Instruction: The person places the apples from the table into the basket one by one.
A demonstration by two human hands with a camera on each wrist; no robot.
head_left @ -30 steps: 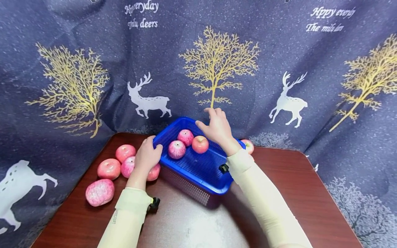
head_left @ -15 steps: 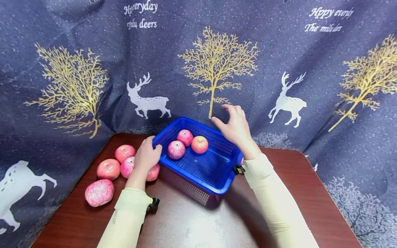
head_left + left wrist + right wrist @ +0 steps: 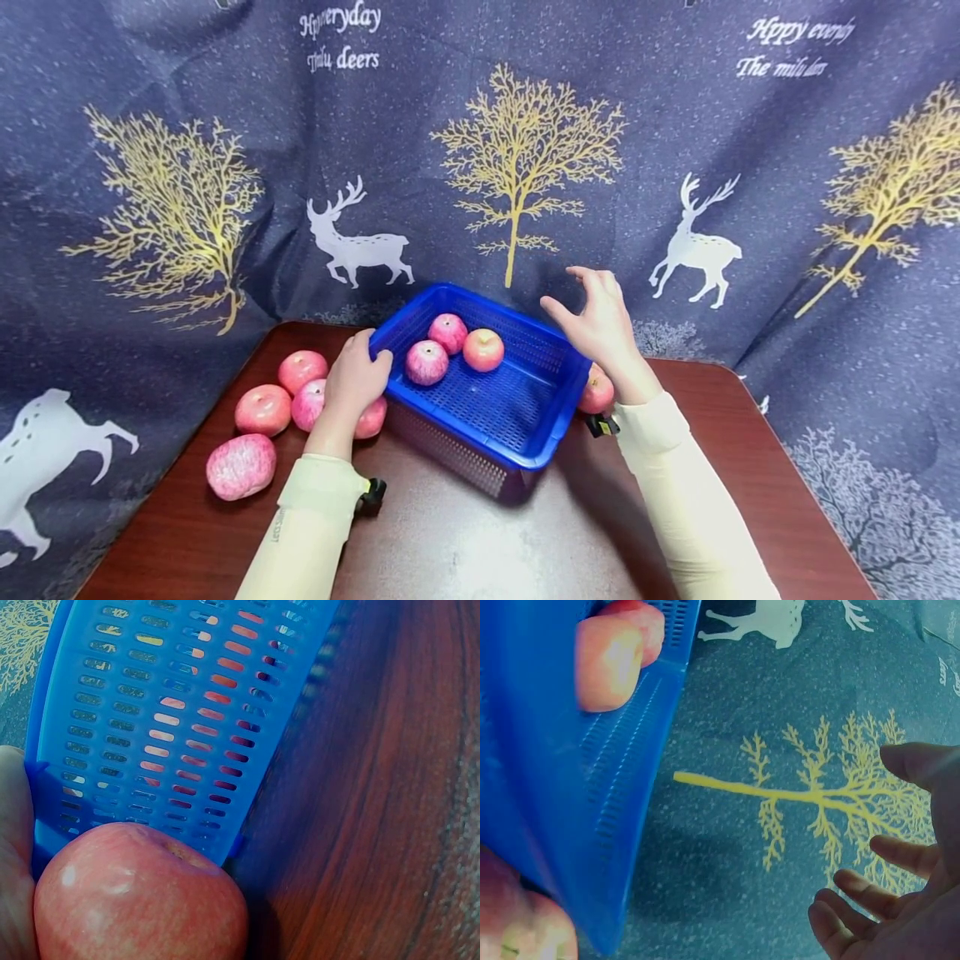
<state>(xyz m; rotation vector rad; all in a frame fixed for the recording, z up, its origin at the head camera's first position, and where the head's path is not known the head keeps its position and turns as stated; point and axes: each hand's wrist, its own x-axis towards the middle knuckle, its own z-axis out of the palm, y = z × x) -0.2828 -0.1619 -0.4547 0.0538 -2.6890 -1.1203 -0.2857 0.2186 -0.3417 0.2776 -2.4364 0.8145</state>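
A blue perforated plastic basket (image 3: 517, 425) stands on the table with three red apples (image 3: 427, 362) grouped at its left end. My left hand (image 3: 354, 371) grips the basket's left rim, thumb on the inner side. Close under that hand, an apple (image 3: 142, 900) sits against the basket's outer wall (image 3: 127, 735). My right hand (image 3: 600, 325) is raised over the right end of the basket, its fingers loosely spread and holding nothing. Below its wrist, another apple (image 3: 597, 392) shows beside the basket's right side, partly hidden by the rim and the arm.
Several more apples (image 3: 262, 409) lie on the brown table (image 3: 712, 450) left of the basket. The nearest one (image 3: 242, 467) is paler and streaked. Behind the table hangs a dark blue cloth (image 3: 450, 208) printed with trees and deer.
My right hand has moved right, from above the basket's back edge to its right end, uncovering the apple there. The left hand and basket stay put.
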